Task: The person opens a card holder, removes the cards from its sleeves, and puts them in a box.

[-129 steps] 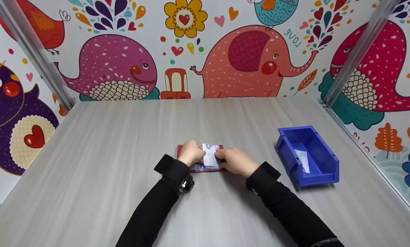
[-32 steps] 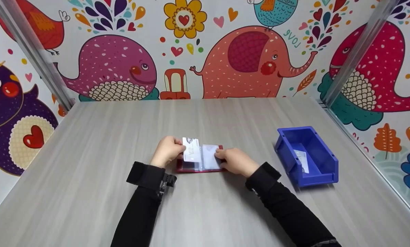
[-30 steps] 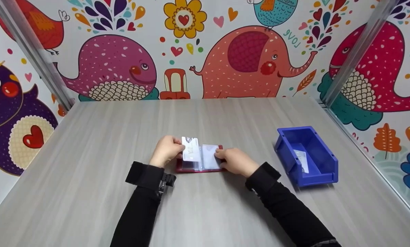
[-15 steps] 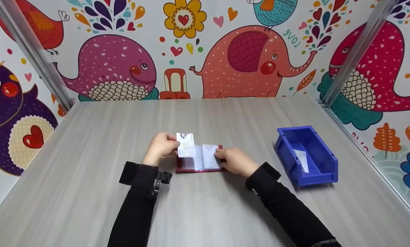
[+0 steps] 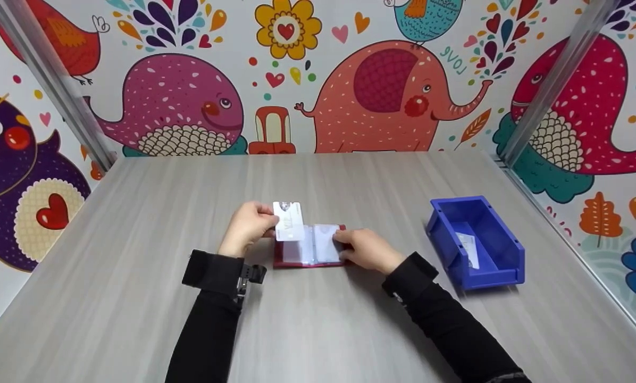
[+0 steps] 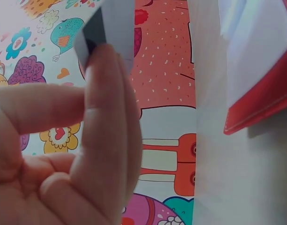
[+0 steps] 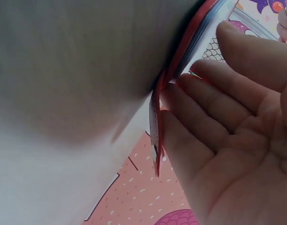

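A white card [image 5: 289,221] with grey lettering is pinched between thumb and fingers of my left hand [image 5: 248,226]. The card is raised, and its lower end overlaps the left page of an open red card holder [image 5: 292,264] in the head view. Clear plastic sleeves [image 5: 299,251] fill both sides of that holder, which lies flat on the table. My right hand [image 5: 370,249] grips the holder's right edge, thumb over the sleeves. In the right wrist view the fingertips [image 7: 173,93] meet the red cover; in the left wrist view the card [image 6: 117,33] appears edge-on.
To the right stands a blue plastic bin [image 5: 501,276] with a whitish card [image 5: 469,250] inside. The grey wood-grain table [image 5: 137,266] runs back to a wall [image 5: 275,32] printed with cartoon animals. Metal posts [image 5: 557,80] rise at both back corners.
My left hand has carried the card from over the holder's middle to the left, then farther back and up, uncovering more of the left sleeve. The right hand stays at the holder's right edge.
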`<state>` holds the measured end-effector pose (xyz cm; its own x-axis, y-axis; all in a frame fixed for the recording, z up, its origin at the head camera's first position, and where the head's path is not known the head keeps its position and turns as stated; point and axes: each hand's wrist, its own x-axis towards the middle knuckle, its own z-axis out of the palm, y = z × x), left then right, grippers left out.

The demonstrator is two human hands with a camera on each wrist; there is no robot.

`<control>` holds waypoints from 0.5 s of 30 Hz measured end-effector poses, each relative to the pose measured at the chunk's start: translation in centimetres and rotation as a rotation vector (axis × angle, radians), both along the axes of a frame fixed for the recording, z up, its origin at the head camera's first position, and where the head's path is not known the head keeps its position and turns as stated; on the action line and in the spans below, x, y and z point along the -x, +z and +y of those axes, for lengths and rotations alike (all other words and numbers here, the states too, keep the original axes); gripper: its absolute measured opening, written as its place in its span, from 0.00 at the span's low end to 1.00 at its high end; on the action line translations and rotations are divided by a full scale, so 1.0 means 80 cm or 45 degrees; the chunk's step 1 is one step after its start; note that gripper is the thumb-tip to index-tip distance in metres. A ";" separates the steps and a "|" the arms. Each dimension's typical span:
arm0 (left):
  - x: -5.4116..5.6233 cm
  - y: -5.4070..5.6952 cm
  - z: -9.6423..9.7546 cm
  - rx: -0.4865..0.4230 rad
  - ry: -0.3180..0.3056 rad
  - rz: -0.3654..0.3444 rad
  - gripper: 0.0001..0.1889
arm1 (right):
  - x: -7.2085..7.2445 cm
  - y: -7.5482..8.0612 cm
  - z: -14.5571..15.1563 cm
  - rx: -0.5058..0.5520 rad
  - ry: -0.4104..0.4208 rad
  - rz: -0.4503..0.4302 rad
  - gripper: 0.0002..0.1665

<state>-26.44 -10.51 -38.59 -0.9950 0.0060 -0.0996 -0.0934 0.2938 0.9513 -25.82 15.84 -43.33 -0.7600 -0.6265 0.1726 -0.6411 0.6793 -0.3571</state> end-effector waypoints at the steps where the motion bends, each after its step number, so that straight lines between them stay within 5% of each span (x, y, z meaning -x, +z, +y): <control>1: -0.001 0.000 0.001 -0.009 -0.002 -0.001 0.11 | -0.001 0.000 0.000 0.022 -0.015 -0.003 0.13; 6: -0.003 0.004 0.004 -0.013 -0.009 0.010 0.12 | -0.001 0.002 -0.003 0.187 -0.110 -0.035 0.20; 15: -0.010 0.009 0.013 -0.017 -0.057 0.076 0.10 | 0.000 0.026 -0.013 0.629 -0.232 -0.197 0.16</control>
